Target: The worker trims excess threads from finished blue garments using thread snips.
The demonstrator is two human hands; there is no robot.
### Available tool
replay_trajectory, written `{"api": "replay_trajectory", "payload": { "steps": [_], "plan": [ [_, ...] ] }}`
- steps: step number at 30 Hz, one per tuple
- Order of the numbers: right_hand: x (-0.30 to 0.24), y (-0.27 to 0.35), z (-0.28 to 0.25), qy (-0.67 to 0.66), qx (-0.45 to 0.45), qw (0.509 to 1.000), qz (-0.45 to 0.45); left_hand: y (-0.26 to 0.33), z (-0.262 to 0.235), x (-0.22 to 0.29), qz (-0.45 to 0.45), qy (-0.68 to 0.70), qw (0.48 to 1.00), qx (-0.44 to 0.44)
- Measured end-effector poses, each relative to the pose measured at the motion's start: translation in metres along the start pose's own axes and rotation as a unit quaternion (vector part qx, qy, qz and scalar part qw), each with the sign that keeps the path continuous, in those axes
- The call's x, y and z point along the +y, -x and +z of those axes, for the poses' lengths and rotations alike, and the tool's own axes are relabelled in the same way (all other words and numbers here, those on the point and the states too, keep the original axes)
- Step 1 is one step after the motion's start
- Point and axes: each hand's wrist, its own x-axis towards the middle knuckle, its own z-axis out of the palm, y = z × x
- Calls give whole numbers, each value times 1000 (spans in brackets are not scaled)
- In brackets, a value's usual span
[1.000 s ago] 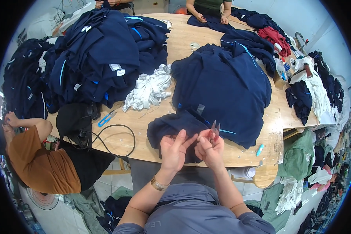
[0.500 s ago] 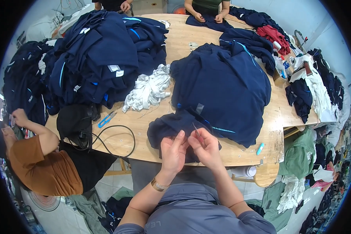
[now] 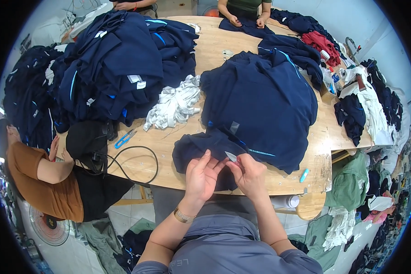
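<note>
1. Navy garment (image 3: 194,148): bunched on the counter (image 3: 317,157), at 11 o'clock from the hands; probably light, soft and limp, best taken by a seam or folded edge.
2. Left hand (image 3: 200,182): at the garment's 5 o'clock side, thumb raised apart from the fingers; whether cloth is pinched cannot be told.
3. Right hand (image 3: 252,177): closed around small snips (image 3: 231,156), tips towards 10 o'clock; presumably stiff and sharp, best gripped behind the blades.

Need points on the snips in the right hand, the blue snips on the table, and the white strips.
Held snips (image 3: 231,156): head view, on the blades.
Blue snips (image 3: 122,141): head view, on the handle.
White strips (image 3: 174,104): head view, mid-pile.
</note>
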Motion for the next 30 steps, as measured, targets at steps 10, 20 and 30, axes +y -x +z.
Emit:
{"api": "replay_trajectory", "payload": {
  "steps": [10,20,30],
  "plan": [
    [0,-3,-1,69,-2,996,-53,1,-1,-7,53,-48,997,-15],
    [7,-1,1,73,23,994,-77,0,1,-5,58,-53,997,-22],
    [2,-4,-1,77,-2,995,-69,2,-1,-7,69,-68,995,-28]
  ]
}}
